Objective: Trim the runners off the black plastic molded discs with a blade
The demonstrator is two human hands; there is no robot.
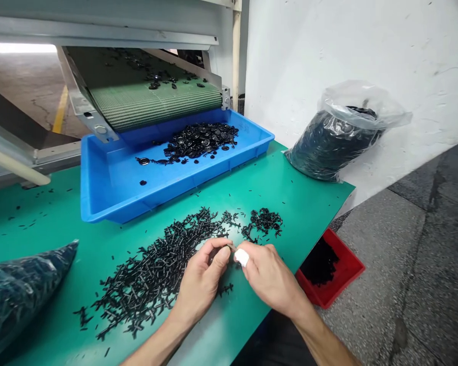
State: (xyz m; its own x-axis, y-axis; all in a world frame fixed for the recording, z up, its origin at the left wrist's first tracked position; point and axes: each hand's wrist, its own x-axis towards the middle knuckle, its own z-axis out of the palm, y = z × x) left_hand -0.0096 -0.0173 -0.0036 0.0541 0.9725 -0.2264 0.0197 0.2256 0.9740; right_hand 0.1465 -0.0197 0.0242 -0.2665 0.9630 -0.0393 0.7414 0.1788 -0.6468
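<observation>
My left hand is closed in a pinch, with a sliver of a small black plastic part showing at its fingertips. Close beside it, my right hand is also closed, its thumb wrapped in white tape. A thin greyish tip pokes out from the right fingers toward the left ones; the rest is covered by the hand. Under and left of my hands spreads a pile of black branched plastic pieces. A smaller heap of black parts lies just beyond my right hand.
A blue tray holding black round parts stands below a green conveyor belt. Filled plastic bags stand at the right and lie at the left. Below the green table's right edge is a red bin.
</observation>
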